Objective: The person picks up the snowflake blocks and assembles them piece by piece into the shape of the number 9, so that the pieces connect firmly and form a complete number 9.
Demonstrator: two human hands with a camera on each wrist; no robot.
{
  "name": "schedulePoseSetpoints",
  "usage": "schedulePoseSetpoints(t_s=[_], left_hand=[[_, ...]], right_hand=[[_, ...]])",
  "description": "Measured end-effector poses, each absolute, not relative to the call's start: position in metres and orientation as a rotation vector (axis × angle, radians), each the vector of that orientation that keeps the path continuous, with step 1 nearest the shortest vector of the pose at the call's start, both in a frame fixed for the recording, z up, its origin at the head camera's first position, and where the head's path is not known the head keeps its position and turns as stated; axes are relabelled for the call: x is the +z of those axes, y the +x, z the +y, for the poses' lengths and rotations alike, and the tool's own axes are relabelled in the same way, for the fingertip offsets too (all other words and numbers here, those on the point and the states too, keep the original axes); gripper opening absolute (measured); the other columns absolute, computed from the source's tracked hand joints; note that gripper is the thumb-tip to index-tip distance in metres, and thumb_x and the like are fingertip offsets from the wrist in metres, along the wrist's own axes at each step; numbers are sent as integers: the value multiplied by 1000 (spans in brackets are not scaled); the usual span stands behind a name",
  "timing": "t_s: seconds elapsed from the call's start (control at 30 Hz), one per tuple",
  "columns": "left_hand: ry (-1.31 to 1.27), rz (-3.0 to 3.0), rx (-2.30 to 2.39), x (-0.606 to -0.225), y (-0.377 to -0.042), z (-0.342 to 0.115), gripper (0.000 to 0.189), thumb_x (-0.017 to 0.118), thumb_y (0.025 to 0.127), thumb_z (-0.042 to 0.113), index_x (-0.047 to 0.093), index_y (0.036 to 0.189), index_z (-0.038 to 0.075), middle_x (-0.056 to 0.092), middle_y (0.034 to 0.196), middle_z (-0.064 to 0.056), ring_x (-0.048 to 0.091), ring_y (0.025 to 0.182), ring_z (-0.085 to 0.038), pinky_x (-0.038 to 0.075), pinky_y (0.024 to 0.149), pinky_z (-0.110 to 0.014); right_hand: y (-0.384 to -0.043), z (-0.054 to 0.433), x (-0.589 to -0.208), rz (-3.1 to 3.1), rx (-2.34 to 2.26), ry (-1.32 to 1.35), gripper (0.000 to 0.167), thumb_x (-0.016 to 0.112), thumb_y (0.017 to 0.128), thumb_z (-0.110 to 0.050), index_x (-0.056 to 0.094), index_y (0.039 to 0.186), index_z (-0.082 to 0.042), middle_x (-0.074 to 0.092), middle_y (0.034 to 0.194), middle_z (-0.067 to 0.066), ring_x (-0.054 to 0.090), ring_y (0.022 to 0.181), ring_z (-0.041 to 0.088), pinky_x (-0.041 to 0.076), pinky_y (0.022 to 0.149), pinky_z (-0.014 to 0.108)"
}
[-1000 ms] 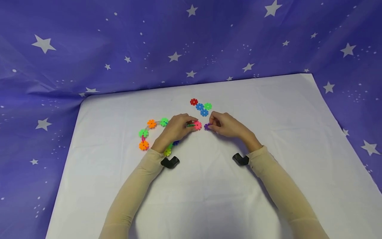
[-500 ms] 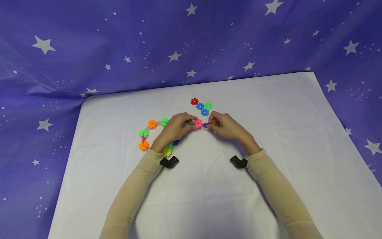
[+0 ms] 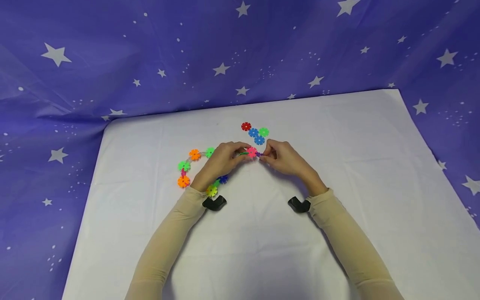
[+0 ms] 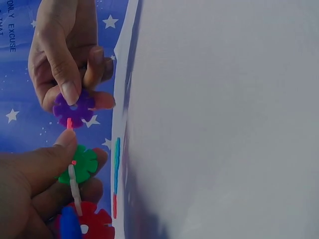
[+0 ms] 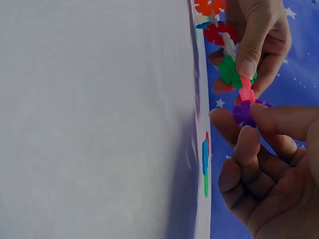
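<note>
My left hand [image 3: 226,158] pinches a pink snowflake disc [image 3: 251,152] at the end of a chain of interlocking plastic discs. Behind it in the chain come a green disc [image 4: 85,160], a whitish one [image 4: 75,188] and a red one [image 4: 97,221]. Opposite, my right hand [image 3: 283,157] pinches a purple snowflake disc [image 5: 243,113] between thumb and index finger. The purple disc meets the pink one edge to edge, turned crosswise to it. The chain curves round to the left, through orange [image 3: 194,154] and lime discs [image 3: 211,191]; my left hand and forearm hide part of it.
Beyond the hands lie loose discs on the white cloth [image 3: 337,137]: a red one [image 3: 246,126], two blue ones [image 3: 253,132] and a light green one [image 3: 264,132]. A purple star-patterned curtain [image 3: 195,50] hangs behind the table. Black camera mounts [image 3: 214,203] jut from both wrists.
My right hand has brought the purple disc leftward, closing the gap to the pink disc. The purple disc has turned and now looks narrower. Both hands have risen slightly in view.
</note>
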State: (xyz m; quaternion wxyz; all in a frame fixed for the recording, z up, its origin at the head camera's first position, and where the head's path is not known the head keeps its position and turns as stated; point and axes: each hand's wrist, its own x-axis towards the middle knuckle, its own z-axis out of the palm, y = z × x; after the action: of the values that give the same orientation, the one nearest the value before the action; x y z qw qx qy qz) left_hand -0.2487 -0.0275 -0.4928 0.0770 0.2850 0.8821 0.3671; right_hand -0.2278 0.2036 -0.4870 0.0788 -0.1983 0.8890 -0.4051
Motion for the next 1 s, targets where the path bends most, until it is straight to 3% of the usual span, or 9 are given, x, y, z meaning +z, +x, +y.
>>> schedulePoseSetpoints(t_s=[0.3, 0.43, 0.6, 0.83, 1.0], left_hand=[[862, 2605, 1157, -490, -251, -29, 34, 72, 90, 22, 69, 123, 11, 75, 101, -5, 55, 71, -14, 45, 68, -27], [849, 2572, 1163, -488, -251, -30, 37, 71, 91, 23, 68, 126, 14, 74, 101, -3, 50, 72, -15, 41, 67, -26], [893, 2556, 1144, -486, -251, -31, 36, 69, 92, 25, 68, 127, 14, 69, 91, -2, 45, 70, -16, 39, 64, -27], [1013, 2534, 1146, -485, -250, -33, 34, 66, 94, 21, 67, 127, 9, 65, 88, -3, 46, 76, -18, 38, 67, -28], [1076, 2552, 1184, -486, -251, -32, 33, 66, 94, 19, 67, 125, 7, 67, 90, -5, 48, 78, -18, 40, 68, -28]], right_hand=[[-229, 205, -487, 2447, -1417, -573, 7, 66, 94, -9, 61, 96, -5, 68, 82, 16, 58, 60, 23, 47, 54, 25], [-229, 206, -487, 2407, -1464, -587, 9, 66, 93, -8, 59, 90, -3, 68, 82, 19, 58, 59, 23, 47, 54, 24], [-229, 207, -489, 2500, -1434, -659, 16, 74, 87, -12, 59, 81, -8, 66, 74, 15, 53, 55, 17, 41, 52, 22], [-228, 204, -490, 2515, -1462, -641, 17, 72, 86, -3, 58, 77, -2, 70, 84, 14, 50, 71, 18, 37, 62, 21], [-223, 199, -479, 2519, -1479, -647, 21, 71, 86, 1, 55, 73, 1, 69, 84, 15, 53, 74, 19, 39, 64, 21]])
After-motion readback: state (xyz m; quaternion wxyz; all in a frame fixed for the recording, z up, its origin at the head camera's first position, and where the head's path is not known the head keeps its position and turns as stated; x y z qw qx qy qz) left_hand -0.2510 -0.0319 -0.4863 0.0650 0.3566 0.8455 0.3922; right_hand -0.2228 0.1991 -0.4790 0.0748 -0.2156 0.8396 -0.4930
